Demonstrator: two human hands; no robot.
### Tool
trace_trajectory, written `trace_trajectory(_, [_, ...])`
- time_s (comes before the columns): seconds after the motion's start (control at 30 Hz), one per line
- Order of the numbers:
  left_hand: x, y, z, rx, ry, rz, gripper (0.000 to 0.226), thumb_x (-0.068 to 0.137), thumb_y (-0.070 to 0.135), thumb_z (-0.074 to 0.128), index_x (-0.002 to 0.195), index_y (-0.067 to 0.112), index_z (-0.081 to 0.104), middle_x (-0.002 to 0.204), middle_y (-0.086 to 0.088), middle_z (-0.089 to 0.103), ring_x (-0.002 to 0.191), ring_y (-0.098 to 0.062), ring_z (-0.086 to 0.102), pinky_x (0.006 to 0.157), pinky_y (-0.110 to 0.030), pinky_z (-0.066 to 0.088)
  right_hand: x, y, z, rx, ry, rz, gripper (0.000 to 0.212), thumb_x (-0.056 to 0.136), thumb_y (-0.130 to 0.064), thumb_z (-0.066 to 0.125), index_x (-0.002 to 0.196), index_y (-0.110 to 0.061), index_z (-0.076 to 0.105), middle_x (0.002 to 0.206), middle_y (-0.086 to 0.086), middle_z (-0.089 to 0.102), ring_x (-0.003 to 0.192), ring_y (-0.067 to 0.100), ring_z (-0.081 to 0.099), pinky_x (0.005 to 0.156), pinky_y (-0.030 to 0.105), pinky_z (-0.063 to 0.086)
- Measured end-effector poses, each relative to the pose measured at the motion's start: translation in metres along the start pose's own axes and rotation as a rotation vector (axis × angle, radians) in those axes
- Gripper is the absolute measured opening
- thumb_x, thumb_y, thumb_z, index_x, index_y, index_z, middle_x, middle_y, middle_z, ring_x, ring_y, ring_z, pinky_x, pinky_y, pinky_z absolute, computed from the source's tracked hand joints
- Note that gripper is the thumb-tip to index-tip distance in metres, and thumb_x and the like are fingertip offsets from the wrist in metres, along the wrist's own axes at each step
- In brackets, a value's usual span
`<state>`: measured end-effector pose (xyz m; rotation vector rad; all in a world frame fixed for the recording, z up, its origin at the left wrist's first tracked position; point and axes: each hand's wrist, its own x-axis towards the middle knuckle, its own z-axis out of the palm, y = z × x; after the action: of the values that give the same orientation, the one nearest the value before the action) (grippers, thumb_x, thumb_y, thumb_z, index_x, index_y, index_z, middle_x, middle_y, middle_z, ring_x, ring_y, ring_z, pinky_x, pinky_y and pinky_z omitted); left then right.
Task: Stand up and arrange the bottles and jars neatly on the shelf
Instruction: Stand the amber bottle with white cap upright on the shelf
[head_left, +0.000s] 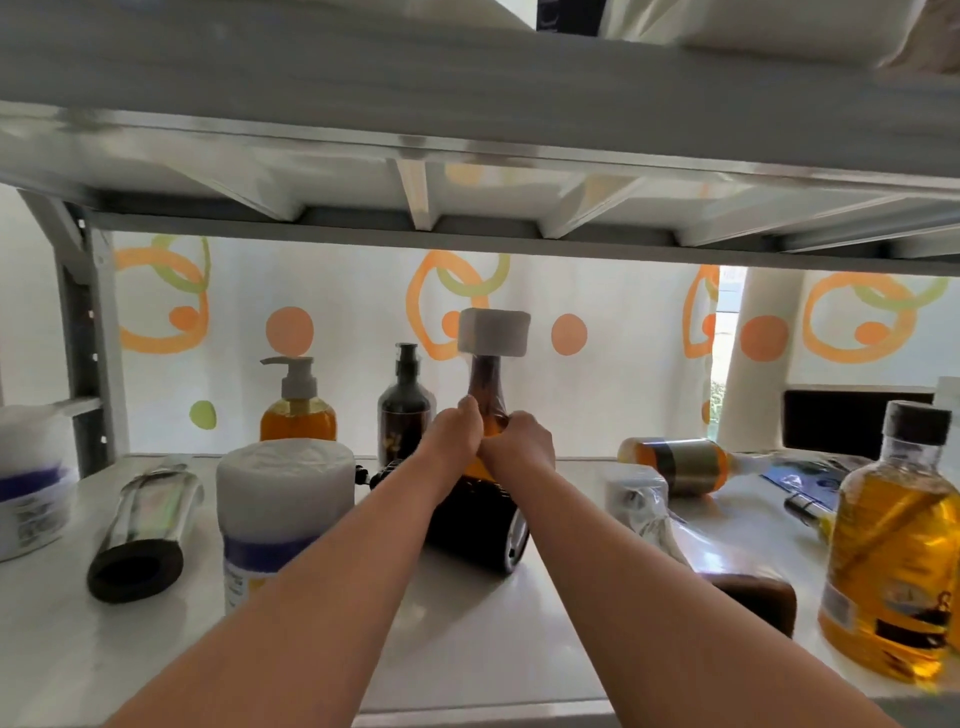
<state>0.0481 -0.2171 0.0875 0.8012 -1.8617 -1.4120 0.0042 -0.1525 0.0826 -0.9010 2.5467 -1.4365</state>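
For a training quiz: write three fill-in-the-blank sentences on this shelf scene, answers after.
1. The left hand and the right hand both grip the neck of the brown bottle with the square ____ cap.
2. Right of them, the orange bottle lies on its ____.
3. At the back left, the pump bottle of orange liquid stands ____.
Missing words: white; side; upright.

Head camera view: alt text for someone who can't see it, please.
The left hand and right hand grip the neck of an upright amber bottle with a white square cap on a shelf. Nearby a yellow pump bottle stands and an orange bottle lies on its side.
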Motion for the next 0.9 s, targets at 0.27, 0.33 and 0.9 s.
trace_trajectory(0.27, [0.004, 0.0, 0.005, 0.177, -0.141, 0.019, 0.051, 0.097, 0.039, 0.029, 0.13, 0.007, 0.05, 0.13, -0.009, 0.056, 0.121, -0.023, 0.049, 0.109, -0.041, 0.034, 0.004, 0.003, -0.004, 0.068, 0.044, 0.033, 0.031, 0.085, -0.02, 0.057, 0.111, -0.007, 0.048, 0.104, 0.01, 0.06, 0.094, 0.026, 0.061, 0.066, 0.03, 0.041])
trace_trajectory(0.33, [0.0, 0.003, 0.01, 0.21, -0.186, 0.032, 0.052, 0.098, 0.041, 0.028, 0.131, 0.008, 0.05, 0.132, -0.008, 0.055, 0.123, -0.022, 0.048, 0.109, -0.039, 0.032, 0.002, 0.006, -0.011, 0.061, 0.073, 0.046, 0.029, 0.087, -0.016, 0.054, 0.113, -0.006, 0.047, 0.109, 0.011, 0.06, 0.1, 0.027, 0.06, 0.067, 0.03, 0.041])
trace_trajectory(0.9, [-0.059, 0.019, 0.041, 0.319, -0.365, 0.11, 0.06, 0.099, 0.047, 0.02, 0.138, 0.007, 0.041, 0.144, -0.01, 0.043, 0.133, -0.024, 0.039, 0.111, -0.037, 0.028, -0.025, 0.027, -0.07, -0.269, 0.107, 0.025, 0.027, 0.091, -0.019, 0.056, 0.115, -0.007, 0.051, 0.101, 0.01, 0.06, 0.082, 0.02, 0.055, 0.062, 0.025, 0.039])
